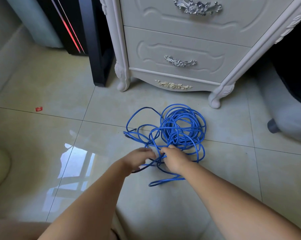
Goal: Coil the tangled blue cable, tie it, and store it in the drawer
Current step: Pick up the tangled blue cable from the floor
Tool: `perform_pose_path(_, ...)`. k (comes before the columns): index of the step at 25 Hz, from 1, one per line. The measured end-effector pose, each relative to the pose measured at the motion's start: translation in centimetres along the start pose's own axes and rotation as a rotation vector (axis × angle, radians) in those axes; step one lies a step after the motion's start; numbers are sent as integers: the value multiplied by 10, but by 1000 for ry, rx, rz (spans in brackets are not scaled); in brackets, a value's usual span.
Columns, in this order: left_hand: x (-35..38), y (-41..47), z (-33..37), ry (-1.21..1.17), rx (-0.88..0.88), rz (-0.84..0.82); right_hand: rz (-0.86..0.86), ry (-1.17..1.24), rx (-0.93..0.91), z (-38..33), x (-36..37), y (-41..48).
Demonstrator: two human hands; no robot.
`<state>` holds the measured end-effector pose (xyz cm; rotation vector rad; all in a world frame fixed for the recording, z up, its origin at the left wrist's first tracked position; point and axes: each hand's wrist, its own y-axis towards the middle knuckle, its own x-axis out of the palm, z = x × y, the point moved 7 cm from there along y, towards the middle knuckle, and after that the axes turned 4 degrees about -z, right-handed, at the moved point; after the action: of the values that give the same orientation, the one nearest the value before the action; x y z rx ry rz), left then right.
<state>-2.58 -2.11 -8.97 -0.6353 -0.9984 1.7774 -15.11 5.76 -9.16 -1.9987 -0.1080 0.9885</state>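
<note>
Currently: both hands at near edge of tangle

Right hand (pixel 174 160) is curled around strands of the blue cable (pixel 179 127) at the near side; left hand (pixel 139 157), blurred, touches strands just beside it, grasp not discernible. Cable lies heaped on the tiled floor (pixel 51 135), just before the white cabinet (pixel 189 40), lower drawer (pixel 177 56) closed. Recommendation: find a free end and draw loops out singly, never tugging the mass.
</note>
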Motion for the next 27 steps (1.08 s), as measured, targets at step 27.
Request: perform_pose_path(27,14,-207,240,-224,740,156,119,960,-436,-56,-197,-205)
